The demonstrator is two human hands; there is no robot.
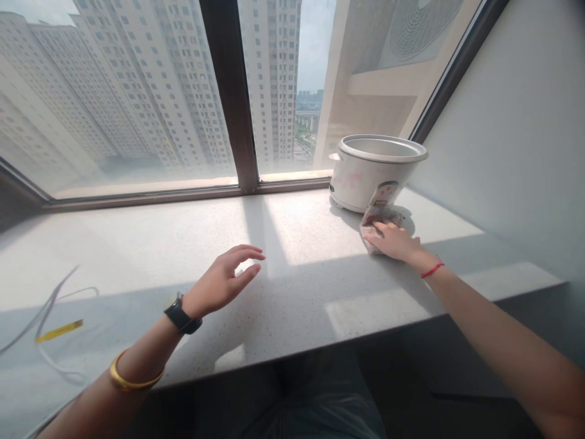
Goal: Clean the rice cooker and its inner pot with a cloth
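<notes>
My right hand (pixel 395 241) rests on a crumpled, patterned cloth (pixel 372 231), its fingers pressed into it on the sill. Just behind the cloth stands a white rice cooker (pixel 356 180) without a lid, its control panel partly covered by the cloth's upper end. My left hand (pixel 227 274) hovers over the middle of the sill, holding nothing, thumb and fingers apart and curved.
The pale speckled windowsill (pixel 292 305) ends at a front edge near my body. On its left lie a white cable (pixel 50 299) and a yellow strip (pixel 59 331). Framed window panes (pixel 137 91) rise behind; a white wall (pixel 512 146) bounds the right.
</notes>
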